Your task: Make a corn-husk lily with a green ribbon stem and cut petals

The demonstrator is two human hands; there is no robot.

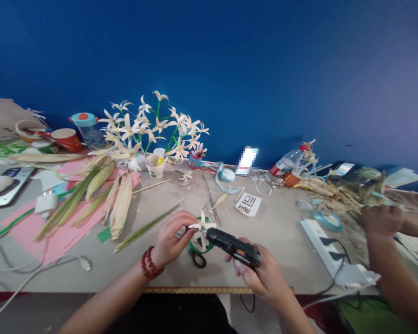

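Pinched between the fingers of my left hand (173, 236) is a small cream corn-husk flower (202, 224), its petals spread. My right hand (261, 273) grips a black hot glue gun (233, 247), whose nozzle points left and meets the flower's middle; whether it touches cannot be made out. Beneath the flower lie a green tape roll (209, 247) and dark-handled scissors (198, 260), partly hidden. A long green leaf strip (148, 226) rests left of them. Behind stand finished-looking husk flowers (160, 124) on green stems in a paper cup (155, 168).
Dried corn husks (121, 206) lie on pink paper (24, 227) at left. A white power strip (329, 253) with cords sits at right, near another person's hand (381, 220). A blue ribbon roll (227, 175), phone (247, 160) and plastic bottle (286, 162) line the back.
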